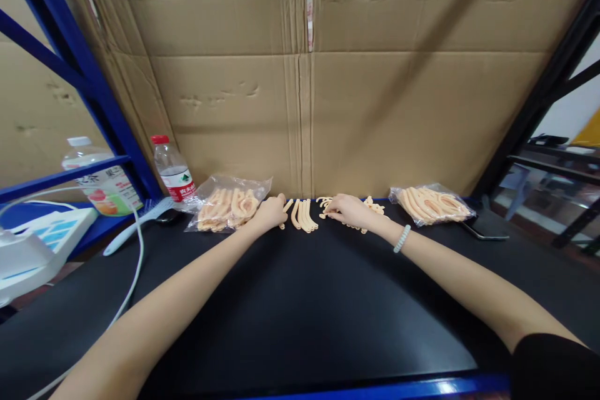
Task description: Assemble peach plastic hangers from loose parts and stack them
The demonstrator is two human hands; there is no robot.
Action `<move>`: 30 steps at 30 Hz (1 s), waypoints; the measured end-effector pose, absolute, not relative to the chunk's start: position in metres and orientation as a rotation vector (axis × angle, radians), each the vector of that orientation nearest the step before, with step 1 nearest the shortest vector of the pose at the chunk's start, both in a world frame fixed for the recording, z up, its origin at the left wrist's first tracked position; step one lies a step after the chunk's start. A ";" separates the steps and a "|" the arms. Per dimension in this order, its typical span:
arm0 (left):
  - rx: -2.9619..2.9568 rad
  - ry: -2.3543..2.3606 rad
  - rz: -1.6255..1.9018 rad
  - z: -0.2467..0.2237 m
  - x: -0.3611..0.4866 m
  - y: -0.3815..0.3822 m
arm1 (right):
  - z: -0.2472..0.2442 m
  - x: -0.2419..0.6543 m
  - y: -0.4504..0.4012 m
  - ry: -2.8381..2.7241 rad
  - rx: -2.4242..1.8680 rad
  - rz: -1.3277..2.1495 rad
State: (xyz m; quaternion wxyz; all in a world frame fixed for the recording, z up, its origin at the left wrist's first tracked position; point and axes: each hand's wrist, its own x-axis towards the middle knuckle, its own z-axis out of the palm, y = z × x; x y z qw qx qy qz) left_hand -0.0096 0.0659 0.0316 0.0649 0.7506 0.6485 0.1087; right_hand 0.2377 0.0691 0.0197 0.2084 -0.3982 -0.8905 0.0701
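Several pale, wood-like curved strips (304, 217) lie side by side in a row on the black tabletop (300, 300). At the row's left end, my left hand (270, 214) is closed, with one pale strip (282, 225) showing at its fingertips. My right hand (349, 210) reaches down right of the row, its fingers bent together over a loose group of small pale pieces (375, 206). One small curved piece (322, 215) shows by those fingertips; what they pinch is hidden. A beaded band (402, 239) circles the right wrist.
Clear plastic bags of pale pieces lie left (227, 205) and right (430, 203). Further left are a red-capped bottle (172, 169), a larger bottle (105, 181), a pale-handled brush (135, 225) and a white cable (139, 256). Cardboard (398, 106) walls the back.
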 end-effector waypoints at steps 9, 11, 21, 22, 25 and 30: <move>2.117 1.734 0.719 0.051 -0.018 0.041 | 0.034 0.252 0.024 -1.969 -1.057 0.795; 2.069 1.623 0.800 0.052 -0.017 0.031 | 0.030 0.253 0.003 -1.853 -1.060 0.957; 1.822 1.071 0.953 0.023 0.001 -0.030 | -0.003 0.238 -0.034 -1.138 -0.883 1.541; 1.800 1.005 0.985 0.017 0.002 -0.033 | -0.006 0.236 -0.033 -1.097 -0.860 1.568; 1.724 0.912 1.079 0.002 0.005 -0.039 | -0.011 0.232 -0.027 -1.051 -0.814 1.641; 1.814 0.974 1.219 -0.007 0.008 -0.042 | -0.011 0.226 -0.017 -1.117 -0.777 1.646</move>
